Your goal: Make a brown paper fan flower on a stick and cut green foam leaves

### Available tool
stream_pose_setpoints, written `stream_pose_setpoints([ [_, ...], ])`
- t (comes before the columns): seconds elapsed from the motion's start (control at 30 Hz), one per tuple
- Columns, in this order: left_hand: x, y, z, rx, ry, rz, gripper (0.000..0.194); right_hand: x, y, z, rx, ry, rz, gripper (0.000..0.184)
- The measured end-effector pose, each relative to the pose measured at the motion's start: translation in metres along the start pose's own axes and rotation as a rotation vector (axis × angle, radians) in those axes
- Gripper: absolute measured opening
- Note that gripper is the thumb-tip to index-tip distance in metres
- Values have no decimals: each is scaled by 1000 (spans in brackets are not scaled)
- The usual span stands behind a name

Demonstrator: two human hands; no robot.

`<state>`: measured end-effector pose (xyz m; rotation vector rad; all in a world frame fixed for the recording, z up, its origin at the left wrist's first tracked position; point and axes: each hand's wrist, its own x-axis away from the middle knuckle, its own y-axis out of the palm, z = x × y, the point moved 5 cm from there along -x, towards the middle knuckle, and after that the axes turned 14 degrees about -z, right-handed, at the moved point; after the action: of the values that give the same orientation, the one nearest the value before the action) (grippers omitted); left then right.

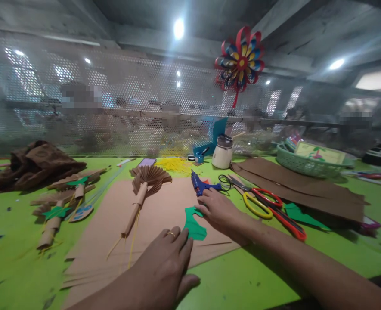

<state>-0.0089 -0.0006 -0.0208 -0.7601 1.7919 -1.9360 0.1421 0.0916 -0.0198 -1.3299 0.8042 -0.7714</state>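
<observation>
My left hand (164, 262) lies open on the stacked brown paper sheets (103, 215), its fingertips near the left edge of a green paper cutout (195, 228). Over the upper right of that cutout rests my right hand (216, 209), fingers stretched out and apart, the thumb at the green paper. Just beyond its fingers lies a blue glue gun (196, 183); whether they touch it I cannot tell. A pleated brown paper figure (140, 196) with yellow strings lies on the sheets, left of the cutout.
Right of my hand lie scissors (257, 206), a red cutter (289, 221) and a green scrap (303, 217). Brown sheets (306, 187), a basket (309, 165) and a jar (222, 155) stand behind. Two star-trimmed paper figures (57, 213) (79, 183) and brown cloth (38, 165) are left.
</observation>
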Motion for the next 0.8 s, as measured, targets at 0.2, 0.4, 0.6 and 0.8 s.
stream_pose_setpoints([
  [0.2, -4, -4, -2, -29, 31, -11, 44, -1, 3, 6, -16, 6, 24, 38],
  [0.4, -17, -8, -2, -71, 80, 5, 44, -1, 0, 19, -12, -57, 25, 34],
  [0.6, -21, -6, 1, -115, 83, 16, 46, -5, 5, 30, -34, -66, 30, 30],
  [0.8, -20, 0, -1, -162, 89, 67, 47, 22, -8, 51, -104, -1, 92, 27],
])
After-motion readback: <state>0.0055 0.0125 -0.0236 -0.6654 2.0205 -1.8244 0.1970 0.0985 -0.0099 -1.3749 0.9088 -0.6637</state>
